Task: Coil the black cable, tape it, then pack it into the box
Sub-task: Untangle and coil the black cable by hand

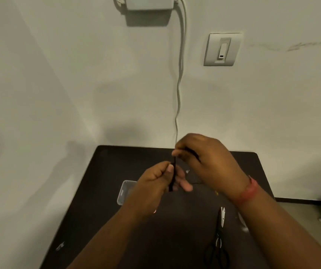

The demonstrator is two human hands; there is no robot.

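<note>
Both hands' grips pinched on one black cable, left hand, right hand, one clear box, one pair of scissors.

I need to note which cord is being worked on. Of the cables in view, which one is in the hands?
The black cable, pinched between both hands above the table; the white cable hangs untouched down the wall.
</note>
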